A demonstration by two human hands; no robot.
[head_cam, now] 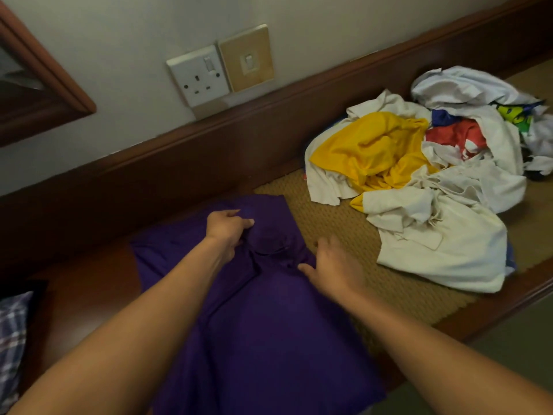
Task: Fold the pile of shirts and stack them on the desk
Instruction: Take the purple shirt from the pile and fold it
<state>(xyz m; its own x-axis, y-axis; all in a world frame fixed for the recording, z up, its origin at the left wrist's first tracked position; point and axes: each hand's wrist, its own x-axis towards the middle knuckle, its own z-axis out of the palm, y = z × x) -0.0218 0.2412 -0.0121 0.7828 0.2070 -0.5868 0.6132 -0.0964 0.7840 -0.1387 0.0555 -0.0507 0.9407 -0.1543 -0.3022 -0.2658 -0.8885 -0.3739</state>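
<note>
Wall socket point(199, 76): white, with one switch, at 11 o'clock on the pale wall point(119, 49).
Switch plate point(247, 59): beige, just beside the socket, towards 12 o'clock.
Wooden frame point(45, 82): dark brown, at 10 o'clock, cut by the left edge.
Wooden rail point(209, 139): dark band below the wall, running from 9 to 1 o'clock.
Woven mat point(329, 211): tan, coarse weave, from the centre towards 3 o'clock.
Checked cloth point(12, 333): blue-grey plaid, at 8 o'clock.

Purple shirt point(263, 319); yellow shirt point(371, 151).
</note>
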